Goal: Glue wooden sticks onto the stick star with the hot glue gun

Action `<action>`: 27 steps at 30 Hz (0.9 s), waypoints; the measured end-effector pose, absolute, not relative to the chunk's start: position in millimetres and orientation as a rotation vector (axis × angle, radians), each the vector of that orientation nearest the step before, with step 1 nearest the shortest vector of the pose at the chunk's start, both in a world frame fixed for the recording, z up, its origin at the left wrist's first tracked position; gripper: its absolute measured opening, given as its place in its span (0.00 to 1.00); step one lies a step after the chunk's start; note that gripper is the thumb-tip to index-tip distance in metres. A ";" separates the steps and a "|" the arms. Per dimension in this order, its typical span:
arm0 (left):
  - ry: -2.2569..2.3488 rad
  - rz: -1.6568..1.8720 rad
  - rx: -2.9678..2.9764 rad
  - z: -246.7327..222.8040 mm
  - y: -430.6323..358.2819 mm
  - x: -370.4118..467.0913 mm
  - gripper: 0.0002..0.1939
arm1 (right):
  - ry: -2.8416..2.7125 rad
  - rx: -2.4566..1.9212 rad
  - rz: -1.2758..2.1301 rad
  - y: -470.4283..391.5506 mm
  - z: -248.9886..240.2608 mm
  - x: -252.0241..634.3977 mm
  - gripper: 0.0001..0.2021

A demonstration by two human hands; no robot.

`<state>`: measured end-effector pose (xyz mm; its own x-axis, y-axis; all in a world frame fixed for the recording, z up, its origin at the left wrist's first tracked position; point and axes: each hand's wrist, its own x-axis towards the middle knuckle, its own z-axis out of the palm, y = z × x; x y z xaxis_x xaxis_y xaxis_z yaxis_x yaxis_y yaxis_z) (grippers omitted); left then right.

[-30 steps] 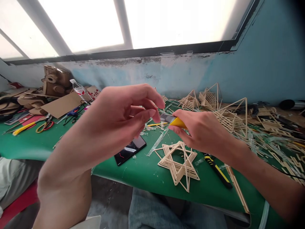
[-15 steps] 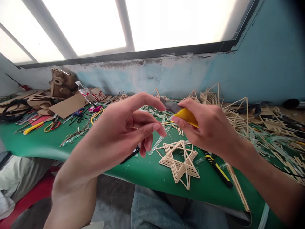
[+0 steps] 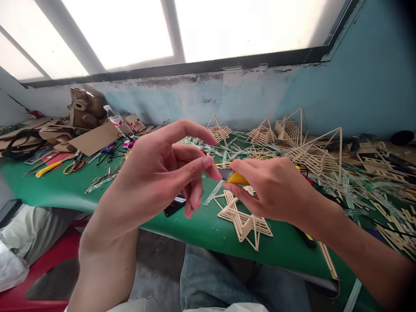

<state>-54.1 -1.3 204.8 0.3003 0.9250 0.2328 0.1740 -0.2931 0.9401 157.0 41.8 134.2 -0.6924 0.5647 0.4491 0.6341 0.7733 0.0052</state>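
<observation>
My right hand [image 3: 269, 186] is closed around a yellow utility knife [image 3: 238, 178], its grey blade end pointing left. The tip of the knife is close to the fingertips of my left hand [image 3: 169, 169]; whether they touch is unclear. On the left hand, thumb and middle finger are pressed together while the index finger arches above, apart. What the pinch holds, if anything, is too small to make out. Below both hands a star-shaped frame of thin wooden sticks [image 3: 238, 219] lies on the green table [image 3: 195, 234], partly covered by my right hand.
A dark phone [image 3: 174, 204] lies behind my left hand. More stick frames [image 3: 261, 132] stand along the wall, amid clear glue-like strips and loose sticks [image 3: 386, 216]. Scissors [image 3: 74, 164], cardboard [image 3: 94, 138] and a plastic bottle [image 3: 115, 119] are at the left. Beside me, someone's leg [image 3: 39, 234] shows.
My right hand has lowered with the utility knife, bringing the blade from above the left index finger to beside the thumb and middle fingertips. My left hand has shifted slightly.
</observation>
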 end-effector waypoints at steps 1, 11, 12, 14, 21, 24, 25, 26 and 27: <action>1.007 1.102 1.681 204.4 -2.5 -54.0 0.09 | -2.540 -0.900 -0.224 40.7 134.6 155.5 0.13; 1.022 1.132 1.712 204.2 -14.4 -48.2 0.06 | -2.419 -0.982 -0.233 46.7 130.4 153.7 0.15; 1.004 1.105 1.702 202.1 -14.7 -48.7 0.06 | -2.387 -0.990 -0.242 48.0 130.9 154.3 0.16; 0.964 1.046 1.654 196.5 -14.0 -51.4 0.08 | -2.337 -0.994 -0.250 50.8 131.2 156.3 0.16; 0.933 0.944 1.538 163.7 20.5 -58.4 0.31 | -2.240 -0.993 -0.192 56.3 122.4 171.8 0.17; 0.896 0.779 1.536 149.3 50.2 -52.1 0.28 | -2.187 -1.023 -0.201 57.8 117.4 182.5 0.16; 0.882 0.730 1.541 145.7 59.7 -48.8 0.21 | -2.165 -1.043 -0.214 58.9 115.5 186.9 0.16; 0.872 0.696 1.545 142.8 68.1 -45.0 0.15 | -2.143 -1.069 -0.226 60.4 113.4 191.9 0.16; 0.869 0.680 1.547 140.4 75.3 -41.3 0.09 | -2.124 -1.101 -0.231 62.3 111.0 197.2 0.17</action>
